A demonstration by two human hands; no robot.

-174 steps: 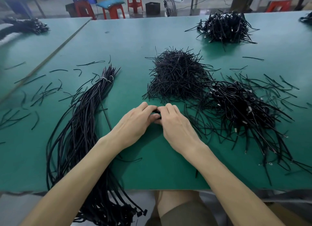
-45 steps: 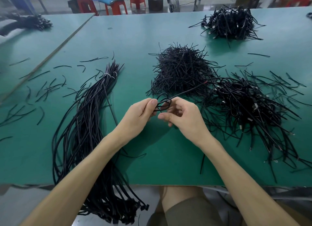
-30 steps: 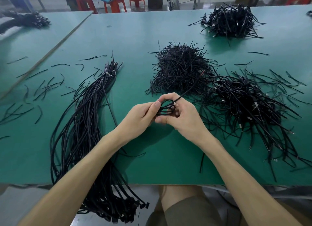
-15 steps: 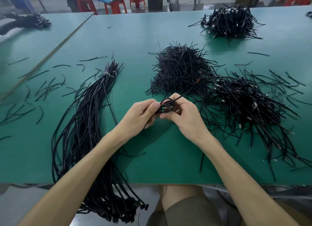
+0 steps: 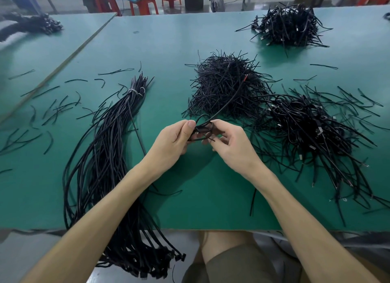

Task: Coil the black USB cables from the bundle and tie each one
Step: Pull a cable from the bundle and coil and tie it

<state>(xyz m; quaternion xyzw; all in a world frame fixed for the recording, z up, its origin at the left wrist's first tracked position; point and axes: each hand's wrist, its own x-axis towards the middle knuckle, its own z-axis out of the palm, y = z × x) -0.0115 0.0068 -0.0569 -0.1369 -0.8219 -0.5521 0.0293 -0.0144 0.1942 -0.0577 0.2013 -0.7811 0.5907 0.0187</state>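
- While both hands are raised a little over the green table top point(image 5: 168, 50), they hold between them one thin black USB cable point(image 5: 202, 130), near the middle of the table.
- Left hand point(image 5: 171, 143): the thumb and the curled fingers pinch the left side of the small coil; the thumb nail is turned up.
- Right hand point(image 5: 234, 147): the fingers are bent and grip the right side of the same coil, with the index finger over its top.
- This coil is made of a few small loops and lies roughly flat between the fingertips. Its loose tail leaves the coil at the top and runs straight to the far right, over the heap of short black tie strips point(image 5: 225, 88), and it ends in a small red tip.
- Left of the hands lies the long bundle of black cables point(image 5: 105, 156). Its long axis goes from near to far, leaning slightly to the right. The far end is bound with a white tie, and the near end, with the black plugs, hangs over the near edge of the table.
- Right of the hands is a tangled pile of black coiled cables point(image 5: 306, 124), touching the heap of tie strips.
- Another dark pile of cables point(image 5: 289, 27) sits at the far right, well apart from the others.
- Loose short black strips point(image 5: 52, 109) are scattered on the left part of the table.
- Behind the table stand red plastic stools point(image 5: 143, 4).
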